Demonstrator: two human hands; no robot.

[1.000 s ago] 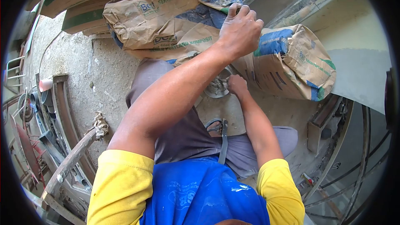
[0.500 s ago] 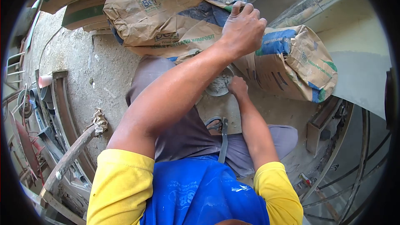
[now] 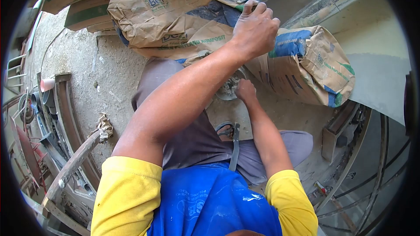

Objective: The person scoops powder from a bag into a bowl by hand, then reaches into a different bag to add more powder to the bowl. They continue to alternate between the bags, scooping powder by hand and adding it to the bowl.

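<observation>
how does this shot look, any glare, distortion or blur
Head view: strong wide-angle bending, edges falling to black; head view: glare on the shiny strip, upper right; head view: pale light on the floor at left; head view: little blur, with the large sack's print mostly legible.

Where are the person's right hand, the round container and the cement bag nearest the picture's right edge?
Right hand (image 3: 246,90): head view, back of the hand.
Round container (image 3: 226,98): head view, its near rim.
Cement bag (image 3: 294,71): head view, brown side below the blue band (image 3: 290,46).
</observation>
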